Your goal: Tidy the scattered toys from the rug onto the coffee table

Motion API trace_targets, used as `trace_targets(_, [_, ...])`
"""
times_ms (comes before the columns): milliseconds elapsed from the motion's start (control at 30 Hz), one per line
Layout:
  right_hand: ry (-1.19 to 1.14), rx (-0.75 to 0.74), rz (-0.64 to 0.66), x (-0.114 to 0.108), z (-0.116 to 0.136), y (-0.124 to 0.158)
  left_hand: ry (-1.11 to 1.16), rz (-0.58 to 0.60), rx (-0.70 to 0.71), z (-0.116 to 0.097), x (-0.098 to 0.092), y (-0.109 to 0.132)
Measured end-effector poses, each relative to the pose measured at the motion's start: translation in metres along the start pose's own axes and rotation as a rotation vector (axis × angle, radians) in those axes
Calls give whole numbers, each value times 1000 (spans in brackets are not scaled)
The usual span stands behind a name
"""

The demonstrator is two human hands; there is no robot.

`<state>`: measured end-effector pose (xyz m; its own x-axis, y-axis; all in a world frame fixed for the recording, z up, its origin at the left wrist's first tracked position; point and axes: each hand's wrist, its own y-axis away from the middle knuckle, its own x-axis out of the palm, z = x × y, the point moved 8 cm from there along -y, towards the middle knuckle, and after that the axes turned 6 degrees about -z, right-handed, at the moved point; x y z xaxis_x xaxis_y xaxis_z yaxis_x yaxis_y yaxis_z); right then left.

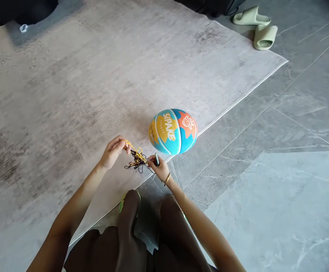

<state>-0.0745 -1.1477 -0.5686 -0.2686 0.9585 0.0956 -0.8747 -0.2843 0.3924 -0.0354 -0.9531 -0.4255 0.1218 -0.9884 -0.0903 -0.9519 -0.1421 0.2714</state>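
A tangle of yellow and black cord hangs in the air between my hands, above the rug's edge. My left hand pinches a yellow strand at the tangle's upper left. At its right side, the closed fingers of my right hand grip the cord. A small light teal and dark piece sticks up from that hand; what it is I cannot make out. Just beyond my right hand rests a blue, yellow and orange basketball with white lettering, touched by neither hand.
A pale grey rug covers the floor to the left, its white edge running diagonally. Grey marble-look tiles lie to the right. Light green slides stand at the upper right. Dark furniture shows at the top left. My knees are below my hands.
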Motion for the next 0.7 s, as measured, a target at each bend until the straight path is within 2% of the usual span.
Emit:
trace_targets(67, [30, -14, -17, -6, 0, -3, 3, -134, 6, 11, -30, -8])
trace_targets(167, [290, -30, 45, -4, -7, -8, -174, -333, -94, 56, -79, -13])
trace_targets(233, [580, -73, 108, 6, -11, -14, -378, -402, -201, 91, -106, -7])
trace_targets(300, [818, -139, 133, 19, -8, -26, -511, -415, -251, 119, -121, 3])
trace_targets(433, [971, -196, 81, 46, 8, -63, -591, -430, -271, 145, -133, 28])
trace_targets(533, [1013, -263, 91, 70, 17, -83, -729, -520, -173, 141, -135, 44])
trace_targets(600, [1040, -322, 183, 92, 14, -84, -902, -507, -5, 132, -123, 49])
trace_targets(667, [1066, -355, 303, 113, 4, -78, -1049, -392, 122, 136, -103, 50])
trace_targets(700, [1081, -354, 342, 122, -2, -75, -1084, -332, 135, 142, -95, 49])
